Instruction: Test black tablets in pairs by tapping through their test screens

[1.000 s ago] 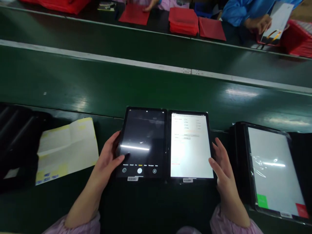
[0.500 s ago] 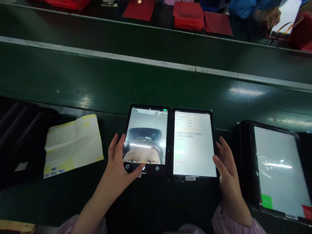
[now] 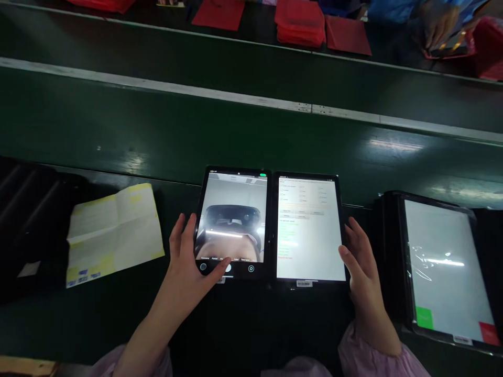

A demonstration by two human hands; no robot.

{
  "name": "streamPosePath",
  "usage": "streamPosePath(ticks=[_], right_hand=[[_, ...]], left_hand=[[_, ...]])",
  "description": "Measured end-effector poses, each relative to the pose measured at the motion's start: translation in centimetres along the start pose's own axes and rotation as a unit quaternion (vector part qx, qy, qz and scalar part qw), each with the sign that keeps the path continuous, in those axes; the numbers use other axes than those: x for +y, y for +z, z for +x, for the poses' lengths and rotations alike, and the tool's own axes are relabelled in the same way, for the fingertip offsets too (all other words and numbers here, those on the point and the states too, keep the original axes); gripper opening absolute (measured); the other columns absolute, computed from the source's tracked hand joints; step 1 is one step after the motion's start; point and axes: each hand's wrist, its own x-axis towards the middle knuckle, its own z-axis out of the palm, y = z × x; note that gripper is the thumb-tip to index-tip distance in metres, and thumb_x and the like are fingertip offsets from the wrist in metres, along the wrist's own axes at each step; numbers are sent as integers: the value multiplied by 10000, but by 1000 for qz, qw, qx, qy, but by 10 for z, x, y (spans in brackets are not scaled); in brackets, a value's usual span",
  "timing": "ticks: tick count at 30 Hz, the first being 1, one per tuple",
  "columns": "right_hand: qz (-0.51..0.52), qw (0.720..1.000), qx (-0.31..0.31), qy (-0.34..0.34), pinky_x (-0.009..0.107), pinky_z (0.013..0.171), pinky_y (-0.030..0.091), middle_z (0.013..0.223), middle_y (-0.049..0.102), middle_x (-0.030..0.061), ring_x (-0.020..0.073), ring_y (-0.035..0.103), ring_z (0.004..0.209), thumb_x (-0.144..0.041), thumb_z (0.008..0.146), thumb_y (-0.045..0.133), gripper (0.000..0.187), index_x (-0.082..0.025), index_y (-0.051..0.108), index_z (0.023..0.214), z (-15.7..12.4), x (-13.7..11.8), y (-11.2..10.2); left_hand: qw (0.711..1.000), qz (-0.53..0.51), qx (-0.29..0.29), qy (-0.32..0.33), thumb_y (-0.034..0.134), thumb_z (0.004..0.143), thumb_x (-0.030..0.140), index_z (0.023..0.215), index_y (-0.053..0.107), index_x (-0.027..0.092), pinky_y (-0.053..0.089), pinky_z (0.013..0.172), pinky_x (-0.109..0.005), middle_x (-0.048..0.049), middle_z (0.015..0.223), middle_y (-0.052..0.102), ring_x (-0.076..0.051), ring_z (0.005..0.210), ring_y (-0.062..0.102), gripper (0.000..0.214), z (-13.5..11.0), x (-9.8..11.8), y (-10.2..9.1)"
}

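Note:
Two black tablets lie side by side on the dark bench in front of me. The left tablet [image 3: 232, 222] shows a live camera picture with a row of buttons at the bottom. My left hand [image 3: 188, 267] rests against its left edge, fingers apart, thumb on the round button at the bottom of the screen. The right tablet [image 3: 309, 228] shows a white page with small text and green lines. My right hand [image 3: 359, 262] lies open against its right edge, fingers spread.
A third tablet [image 3: 446, 267] with a white screen, green and red corner buttons, sits in a black holder at right. A folded yellow-white paper [image 3: 113, 230] lies at left. The green conveyor belt [image 3: 251, 131] runs behind. Red folders [image 3: 301, 21] and another person's hand [image 3: 436, 23] are beyond it.
The left tablet's screen went from dark to a live camera picture. My left hand slid right, and its thumb came onto the round button. The right hand stayed put.

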Motion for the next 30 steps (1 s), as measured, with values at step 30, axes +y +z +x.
streamPosePath(ticks=[30], right_hand=[[-35, 999, -5, -24, 589, 1247, 480, 1643, 567, 78, 382, 437, 1597, -698, 876, 750, 767, -361, 561, 1538, 3, 1, 0]], left_hand=[[997, -52, -5, -55, 739, 779, 693, 1703, 314, 249, 462, 1195, -688, -188, 1812, 259, -497, 1638, 293, 1109, 6, 14, -6]])
